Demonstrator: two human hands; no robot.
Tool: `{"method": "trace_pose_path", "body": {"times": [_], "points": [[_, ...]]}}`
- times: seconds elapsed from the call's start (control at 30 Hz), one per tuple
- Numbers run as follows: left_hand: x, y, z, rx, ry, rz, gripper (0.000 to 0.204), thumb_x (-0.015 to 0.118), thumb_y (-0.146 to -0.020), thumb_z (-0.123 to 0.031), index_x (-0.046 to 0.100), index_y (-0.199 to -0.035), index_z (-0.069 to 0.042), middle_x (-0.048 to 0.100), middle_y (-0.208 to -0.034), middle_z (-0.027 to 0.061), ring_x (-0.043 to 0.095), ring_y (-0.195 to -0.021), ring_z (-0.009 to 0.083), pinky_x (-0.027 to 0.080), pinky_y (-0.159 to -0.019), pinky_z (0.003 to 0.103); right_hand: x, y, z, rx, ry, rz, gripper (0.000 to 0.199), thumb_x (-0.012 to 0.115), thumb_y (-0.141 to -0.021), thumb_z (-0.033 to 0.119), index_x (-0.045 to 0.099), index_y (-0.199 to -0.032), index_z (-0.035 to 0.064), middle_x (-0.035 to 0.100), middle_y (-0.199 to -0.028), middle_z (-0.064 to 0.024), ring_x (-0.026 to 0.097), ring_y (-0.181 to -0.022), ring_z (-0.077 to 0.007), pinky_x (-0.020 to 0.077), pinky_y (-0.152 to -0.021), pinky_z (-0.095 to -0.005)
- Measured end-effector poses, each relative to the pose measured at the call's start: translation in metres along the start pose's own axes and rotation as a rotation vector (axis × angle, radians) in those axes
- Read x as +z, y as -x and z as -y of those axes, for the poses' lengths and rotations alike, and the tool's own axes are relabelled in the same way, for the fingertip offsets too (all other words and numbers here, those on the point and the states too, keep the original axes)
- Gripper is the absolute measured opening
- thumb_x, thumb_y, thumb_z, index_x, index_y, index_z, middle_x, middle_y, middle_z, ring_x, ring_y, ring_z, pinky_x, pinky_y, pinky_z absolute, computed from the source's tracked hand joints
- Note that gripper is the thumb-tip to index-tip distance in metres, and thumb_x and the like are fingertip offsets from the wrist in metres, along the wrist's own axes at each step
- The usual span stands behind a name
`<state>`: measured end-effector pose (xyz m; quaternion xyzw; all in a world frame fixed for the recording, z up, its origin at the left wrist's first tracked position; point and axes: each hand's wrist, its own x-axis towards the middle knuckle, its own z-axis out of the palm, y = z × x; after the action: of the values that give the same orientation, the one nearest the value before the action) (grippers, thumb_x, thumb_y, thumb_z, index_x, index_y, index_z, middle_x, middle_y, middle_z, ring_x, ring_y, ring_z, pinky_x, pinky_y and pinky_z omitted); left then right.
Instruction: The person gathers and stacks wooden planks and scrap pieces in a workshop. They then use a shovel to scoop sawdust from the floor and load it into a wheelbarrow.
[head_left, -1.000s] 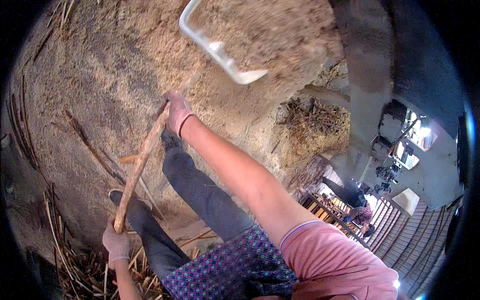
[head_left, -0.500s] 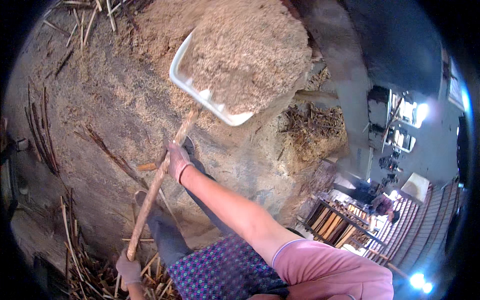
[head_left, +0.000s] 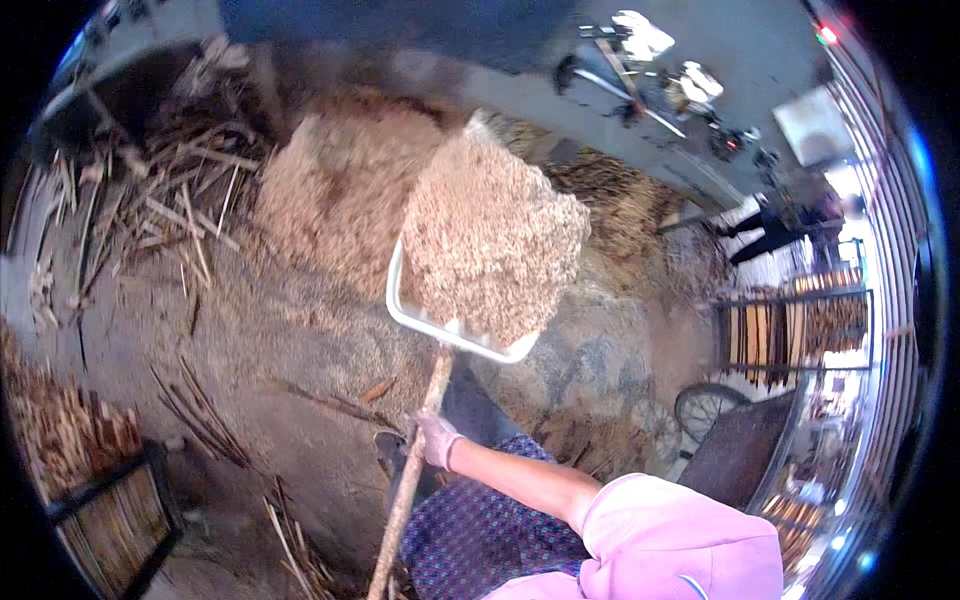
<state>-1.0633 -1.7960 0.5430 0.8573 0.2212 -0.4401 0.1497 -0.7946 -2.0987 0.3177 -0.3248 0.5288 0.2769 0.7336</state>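
A large shovel (head_left: 437, 332) with a white scoop carries a heaped load of pale brown sawdust (head_left: 490, 230). Gloved, my right hand (head_left: 437, 440) is closed round the upper part of its wooden handle (head_left: 400, 510), a little below the scoop. The handle runs down past the lower edge of the picture, where my left hand is out of sight. Behind the scoop, a bigger sawdust pile (head_left: 335, 190) rests on the floor.
Loose sticks (head_left: 190, 215) litter the floor at the far left. Stacked wood (head_left: 60, 430) stands in a frame at the left. To the right are a wheel (head_left: 710, 410), a rack of wood strips (head_left: 790, 335) and another person (head_left: 770, 230).
My view has turned toward the right. The loaded scoop has come away from the pile, with its sawdust heap still on it. My left hand has dropped out of view.
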Motion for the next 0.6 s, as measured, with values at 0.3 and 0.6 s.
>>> {"method": "trace_pose_path", "body": {"times": [0.3, 0.6], "points": [[-0.049, 0.083, -0.12, 0.254, -0.153, -0.011, 0.05, 0.069, -0.086, -0.044, 0.066, -0.126, -0.014, 0.074, -0.1, 0.0211, 0.072, -0.093, 0.0406, 0.057, -0.079, 0.05, -0.153, 0.187, 0.082, -0.266, -0.186, -0.094, 0.022, 0.056, -0.096, 0.03, 0.056, -0.083, 0.0129, 0.052, -0.068, -0.0096, 0.055, -0.062, -0.0289, 0.0506, -0.064, -0.0477], [-0.052, 0.082, -0.267, 0.659, -0.185, -0.054, 0.051, 0.071, -0.084, -0.04, 0.066, -0.126, -0.012, 0.074, -0.097, 0.0235, 0.071, -0.092, 0.0411, 0.057, -0.078, 0.05, -0.31, 0.4, 0.276, -0.648, -0.606, -0.083, 0.028, 0.05, -0.1, 0.03, 0.054, -0.077, 0.0131, 0.053, -0.068, -0.007, 0.056, -0.058, -0.0257, 0.0513, -0.053, -0.0481]]}}
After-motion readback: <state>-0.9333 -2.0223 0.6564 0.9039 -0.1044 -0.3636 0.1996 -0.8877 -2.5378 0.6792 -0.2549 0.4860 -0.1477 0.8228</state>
